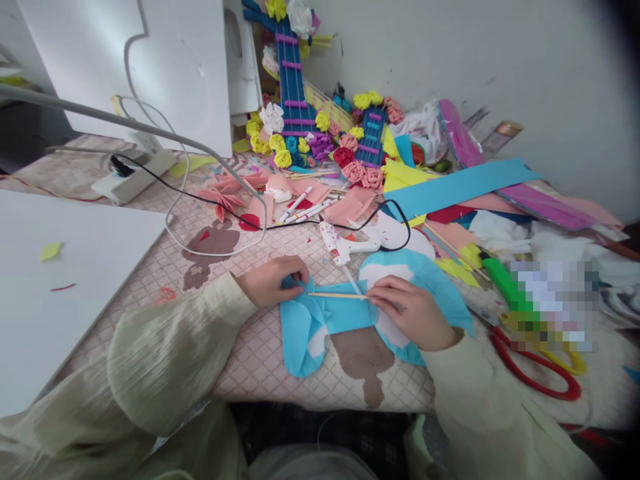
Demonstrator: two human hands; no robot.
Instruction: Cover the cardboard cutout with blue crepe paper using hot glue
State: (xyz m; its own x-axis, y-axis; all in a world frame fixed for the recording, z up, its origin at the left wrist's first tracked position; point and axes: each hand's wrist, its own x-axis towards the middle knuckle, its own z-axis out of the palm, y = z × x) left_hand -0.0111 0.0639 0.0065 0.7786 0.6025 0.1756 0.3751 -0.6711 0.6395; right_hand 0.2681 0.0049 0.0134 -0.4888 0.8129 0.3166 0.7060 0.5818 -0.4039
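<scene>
My right hand (413,312) pinches the right end of a thin wooden stick (333,295). The stick lies level across the narrow middle of a blue paper cutout (345,315), which widens at both ends and shows white patches. At the cutout's upper left edge, my left hand (274,281) is closed with thumb and fingertips on the blue paper, close to the stick's left end. Just above the cutout rests a white glue gun (345,245), a white glue stick (353,280) pointing down from it toward the wooden stick.
Red-handled scissors (533,367) and a green-and-yellow item (505,283) lie at right. Behind are paper scraps, white markers (305,210), a blue strip (460,187) and a flower-trimmed paper guitar (293,80). Cables cross the left side from a power strip (133,177); a white board (75,280) lies there.
</scene>
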